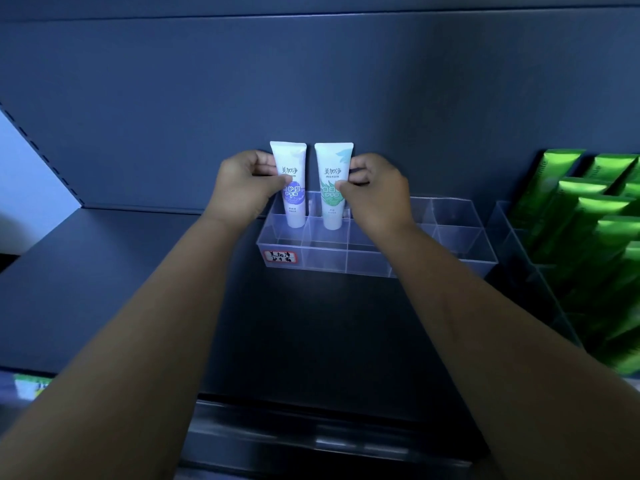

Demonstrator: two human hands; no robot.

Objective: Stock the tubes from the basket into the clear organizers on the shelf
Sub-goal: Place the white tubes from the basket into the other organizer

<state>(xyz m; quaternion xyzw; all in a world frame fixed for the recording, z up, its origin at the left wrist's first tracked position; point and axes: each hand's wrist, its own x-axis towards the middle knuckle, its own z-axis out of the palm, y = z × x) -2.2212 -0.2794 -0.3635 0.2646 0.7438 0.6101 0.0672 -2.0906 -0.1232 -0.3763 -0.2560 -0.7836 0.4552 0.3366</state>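
Purple tube (293, 211) upright in left hand (242, 188) pinch, green tube (331, 206) in right hand (375, 194) pinch

My left grip (244, 183) covers the left side of the purple tube (292, 209) print, fingertips hidden behind it. My right grip (372, 188) does the same on the right side of the green tube (332, 209). Can't tell if the tube bottoms touch the clear organizer (457, 237) floor. My right forearm hides part of its front cells. The label (281, 257) handwriting is too small to read. The green packs (588, 237) are cut off at the right edge, their print blurred. The green-white thing (29, 386) at lower left is blurred and cut off.
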